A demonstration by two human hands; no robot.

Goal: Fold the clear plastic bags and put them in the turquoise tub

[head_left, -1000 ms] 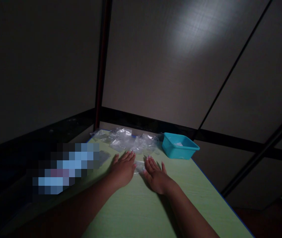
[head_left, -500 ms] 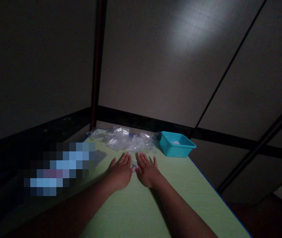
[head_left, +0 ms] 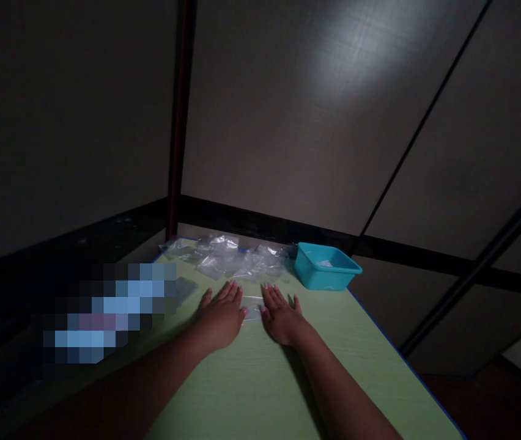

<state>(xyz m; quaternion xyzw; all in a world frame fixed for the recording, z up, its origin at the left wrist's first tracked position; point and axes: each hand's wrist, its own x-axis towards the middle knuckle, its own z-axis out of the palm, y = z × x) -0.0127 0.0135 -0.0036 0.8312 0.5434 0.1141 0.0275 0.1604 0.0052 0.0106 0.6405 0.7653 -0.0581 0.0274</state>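
Note:
My left hand lies flat on the green table, fingers stretched forward. My right hand lies flat beside it, fingers spread. Between the two hands a small clear plastic bag rests on the table, with both hands pressing on its side edges. A loose pile of clear plastic bags lies just beyond the fingertips at the table's far end.
A teal plastic tub stands at the far right corner of the table. A blurred-out patch covers the left side. Dark wall panels and a vertical post rise behind. The table's right edge drops to a dark floor.
The hands came close together over the small bag half a second ago, then slid apart again to its sides. The view shifted slightly.

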